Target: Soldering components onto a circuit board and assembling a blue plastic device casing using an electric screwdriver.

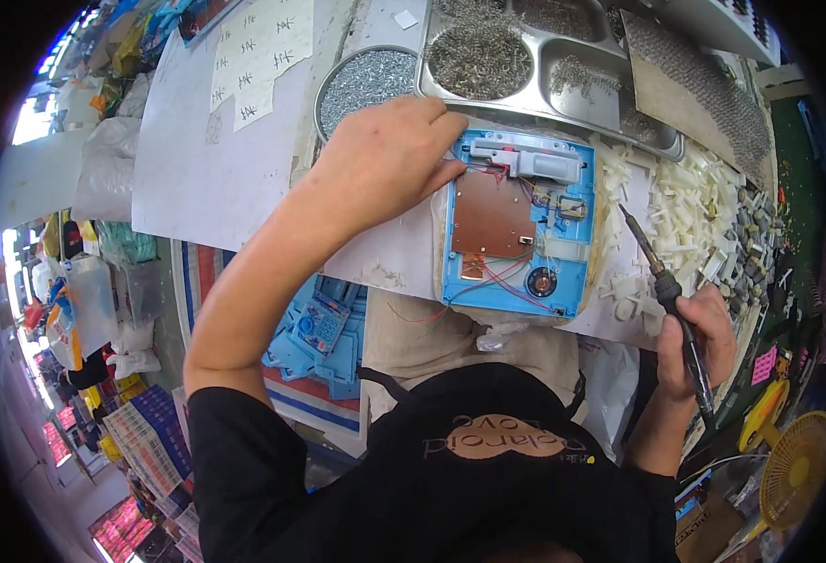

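A blue plastic casing [516, 298] lies open in front of me, its electronics facing up. Inside are a brown circuit board [492, 218], a round black speaker [541, 281], a grey-white plastic part along the top edge and several thin red, yellow and dark wires. My left hand [389, 159] rests at the casing's upper left corner, fingers curled together; whatever lies between the fingertips is hidden. My right hand [699, 342] grips a soldering iron [671, 300] by its black handle. Its metal tip points up and left, to the right of the casing and apart from it.
A round tin of small screws [371, 80] and a metal compartment tray [563, 111] of springs stand beyond the casing. White plastic parts [689, 216] are heaped at right. Blue casings [314, 324] lie below the table at left. A yellow fan [797, 469] stands lower right.
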`<state>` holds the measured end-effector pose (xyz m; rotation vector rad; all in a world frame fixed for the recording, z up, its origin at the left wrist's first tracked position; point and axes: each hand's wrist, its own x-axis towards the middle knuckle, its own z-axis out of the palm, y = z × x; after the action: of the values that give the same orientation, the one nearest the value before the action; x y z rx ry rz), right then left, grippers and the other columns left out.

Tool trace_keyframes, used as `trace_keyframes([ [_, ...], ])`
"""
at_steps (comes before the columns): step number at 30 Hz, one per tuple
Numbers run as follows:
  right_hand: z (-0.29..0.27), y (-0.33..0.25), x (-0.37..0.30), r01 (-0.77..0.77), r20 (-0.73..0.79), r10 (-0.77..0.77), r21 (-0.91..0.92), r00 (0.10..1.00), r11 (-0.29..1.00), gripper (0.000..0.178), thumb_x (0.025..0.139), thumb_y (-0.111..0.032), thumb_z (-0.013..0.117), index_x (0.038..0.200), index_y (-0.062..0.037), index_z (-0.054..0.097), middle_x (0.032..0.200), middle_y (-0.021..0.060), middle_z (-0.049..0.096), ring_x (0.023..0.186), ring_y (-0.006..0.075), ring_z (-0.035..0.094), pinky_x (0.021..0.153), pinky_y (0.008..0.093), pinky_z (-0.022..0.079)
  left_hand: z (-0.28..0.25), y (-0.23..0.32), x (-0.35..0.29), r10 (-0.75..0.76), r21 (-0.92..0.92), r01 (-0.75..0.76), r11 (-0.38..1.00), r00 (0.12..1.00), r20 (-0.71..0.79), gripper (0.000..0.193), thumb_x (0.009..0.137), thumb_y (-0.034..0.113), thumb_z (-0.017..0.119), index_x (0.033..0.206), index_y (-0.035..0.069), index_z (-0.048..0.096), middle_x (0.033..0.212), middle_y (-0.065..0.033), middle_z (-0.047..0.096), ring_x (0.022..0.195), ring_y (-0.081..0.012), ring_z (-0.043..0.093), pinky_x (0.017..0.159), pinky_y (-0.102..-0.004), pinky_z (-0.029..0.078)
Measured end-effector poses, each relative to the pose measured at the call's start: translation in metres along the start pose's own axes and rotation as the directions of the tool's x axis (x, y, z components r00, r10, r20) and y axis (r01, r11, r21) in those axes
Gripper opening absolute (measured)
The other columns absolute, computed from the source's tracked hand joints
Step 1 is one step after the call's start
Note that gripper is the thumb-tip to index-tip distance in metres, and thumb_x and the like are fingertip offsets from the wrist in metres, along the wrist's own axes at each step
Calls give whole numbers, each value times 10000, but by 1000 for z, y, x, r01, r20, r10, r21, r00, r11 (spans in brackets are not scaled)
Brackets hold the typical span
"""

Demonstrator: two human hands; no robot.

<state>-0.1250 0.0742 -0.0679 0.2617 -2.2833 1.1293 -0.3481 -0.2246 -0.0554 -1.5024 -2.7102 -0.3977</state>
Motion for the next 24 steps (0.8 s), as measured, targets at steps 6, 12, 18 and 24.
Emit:
trace_keyframes([
  [6,2,1,-2,-55,3,55,30,998,998,223,854,-4,691,1062,49,630,753,68,517,689,190,456,637,318,341,-3,0,-10,-19,116,12,993,998,56,233,847,160,753,1051,73,680,908,-78,666,868,-301,682,730,-410,555],
  [12,7,1,4,-20,17,19,38,1000,999,232,851,-34,714,1056,42,636,733,78,542,658,196,476,613,317,362,7,22,-23,3,-92,-29,995,963,-269,141,815,83,784,943,60,731,904,-66,690,776,-261,691,668,-360,562],
  [18,16,-4,9,23,8,-23,92,1000,995,274,869,-98,753,1088,22,639,705,99,580,599,215,511,556,325,389,43,58,-4,-163,-465,-97,880,859,-486,155,824,-13,754,975,15,743,928,-111,733,784,-217,721,683,-284,566],
  [24,32,-15,-4,-269,-71,324,407,943,873,417,882,-69,755,1259,29,606,959,133,667,819,193,650,727,308,526,50,76,-7,-525,-898,163,410,847,-86,87,873,10,751,955,-12,732,892,-87,739,742,-118,713,656,-251,563],
])
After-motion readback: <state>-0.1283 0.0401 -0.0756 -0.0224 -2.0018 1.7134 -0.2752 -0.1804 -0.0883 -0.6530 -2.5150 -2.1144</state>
